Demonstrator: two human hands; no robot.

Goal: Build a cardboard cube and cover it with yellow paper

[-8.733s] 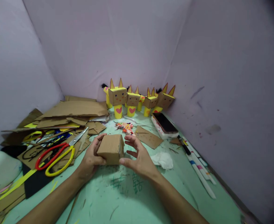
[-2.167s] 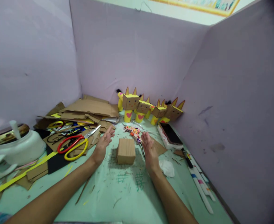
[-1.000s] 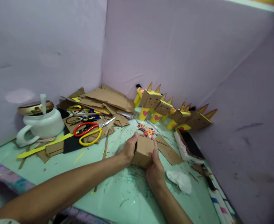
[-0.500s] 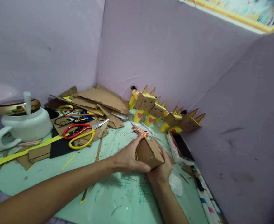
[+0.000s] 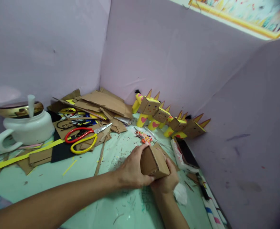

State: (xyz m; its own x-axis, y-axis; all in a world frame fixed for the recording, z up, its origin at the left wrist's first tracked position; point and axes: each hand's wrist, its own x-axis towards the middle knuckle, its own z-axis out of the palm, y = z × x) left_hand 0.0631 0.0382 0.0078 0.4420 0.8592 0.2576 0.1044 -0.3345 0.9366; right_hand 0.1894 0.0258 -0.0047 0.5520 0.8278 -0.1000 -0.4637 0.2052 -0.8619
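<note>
A small brown cardboard box (image 5: 154, 162) is held up just above the table between both hands. My left hand (image 5: 134, 167) grips its left side, thumb along the lower front edge and fingers over the far top edge. My right hand (image 5: 168, 178) clasps it from the right and below; some of those fingers are hidden behind the box. Just beyond the box lies a flat cardboard piece (image 5: 162, 149) on the table, partly covered. Close past my left fingertips is a small red and orange patterned piece (image 5: 144, 137).
Red and yellow scissors (image 5: 84, 140) rest on scraps by a cardboard pile (image 5: 106, 101). A white mug (image 5: 27, 128) stands left. Several yellow cardboard animals (image 5: 151, 108) line the back wall. A phone (image 5: 187, 151), crumpled white tissue (image 5: 180, 193) and markers (image 5: 211, 206) lie right.
Both hands have brought the cardboard box slightly lower and nearer, and it has turned a little in their grasp. The view has shifted slightly.
</note>
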